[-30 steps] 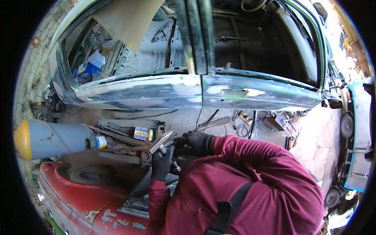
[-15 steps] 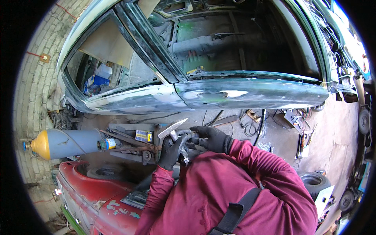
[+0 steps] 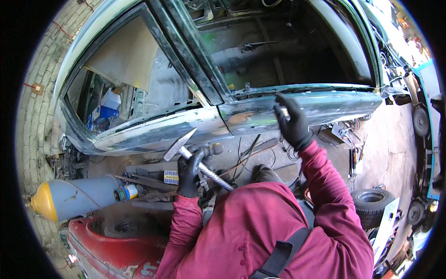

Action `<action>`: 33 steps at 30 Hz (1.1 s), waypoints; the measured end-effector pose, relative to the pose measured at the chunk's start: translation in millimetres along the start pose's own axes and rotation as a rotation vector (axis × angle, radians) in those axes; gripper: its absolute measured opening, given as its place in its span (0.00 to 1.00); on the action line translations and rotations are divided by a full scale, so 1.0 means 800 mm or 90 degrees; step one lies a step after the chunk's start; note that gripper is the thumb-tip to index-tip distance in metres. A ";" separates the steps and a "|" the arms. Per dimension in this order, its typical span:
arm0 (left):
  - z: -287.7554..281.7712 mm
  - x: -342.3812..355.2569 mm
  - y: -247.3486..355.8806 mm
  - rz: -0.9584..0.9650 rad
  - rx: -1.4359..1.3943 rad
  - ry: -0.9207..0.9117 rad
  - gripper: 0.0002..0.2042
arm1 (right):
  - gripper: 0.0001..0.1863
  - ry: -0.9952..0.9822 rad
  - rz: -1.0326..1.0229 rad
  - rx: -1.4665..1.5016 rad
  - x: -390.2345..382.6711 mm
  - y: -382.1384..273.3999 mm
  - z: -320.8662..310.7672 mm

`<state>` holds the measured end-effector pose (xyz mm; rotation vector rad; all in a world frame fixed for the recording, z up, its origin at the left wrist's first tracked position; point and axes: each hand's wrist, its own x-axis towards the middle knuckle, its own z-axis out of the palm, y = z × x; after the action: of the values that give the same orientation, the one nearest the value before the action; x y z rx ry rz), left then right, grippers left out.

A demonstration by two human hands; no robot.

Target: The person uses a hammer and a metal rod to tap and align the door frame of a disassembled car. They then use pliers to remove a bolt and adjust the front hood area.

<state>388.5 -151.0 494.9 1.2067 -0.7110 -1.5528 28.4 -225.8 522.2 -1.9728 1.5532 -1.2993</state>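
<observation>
My left hand (image 3: 189, 174), in a black glove, grips a pointed-head hammer (image 3: 181, 145) with a shiny handle slanting down toward my chest. A dark, round-ended metal piece (image 3: 213, 149) sticks out beside that hand; its shape is partly hidden. My right hand (image 3: 291, 122), also gloved, is raised in front of the lower side of a patchily primed car door (image 3: 339, 104), its fingers curved and apart. Whether it touches the door I cannot tell. The rear door (image 3: 153, 132) lies just beyond the hammer head.
A grey gas cylinder with a yellow top (image 3: 76, 197) lies at left, with a can (image 3: 130, 191) by it. Behind it is a red car body (image 3: 107, 246). Tyres (image 3: 371, 200) lie at right. Cables, metal bars and tools litter the floor (image 3: 390, 153) below the doors.
My right hand has left my left hand and risen to the right, toward the door. The hammer has moved left and lower in the left hand's hold, its handle now exposed.
</observation>
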 end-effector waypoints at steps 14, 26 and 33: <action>-0.102 -0.023 0.026 0.027 -0.062 0.204 0.08 | 0.29 -0.456 0.407 -0.613 0.202 0.297 -0.114; 0.003 -0.001 -0.006 0.125 -0.080 0.254 0.12 | 0.27 -0.692 0.398 -0.687 0.244 0.385 -0.037; 0.000 -0.014 -0.011 0.114 -0.073 0.307 0.12 | 0.27 -0.676 0.369 -0.707 0.241 0.370 -0.013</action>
<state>385.7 -137.4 490.9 1.3250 -0.3933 -1.0796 -159.4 -501.4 406.0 -1.7966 2.0181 0.9429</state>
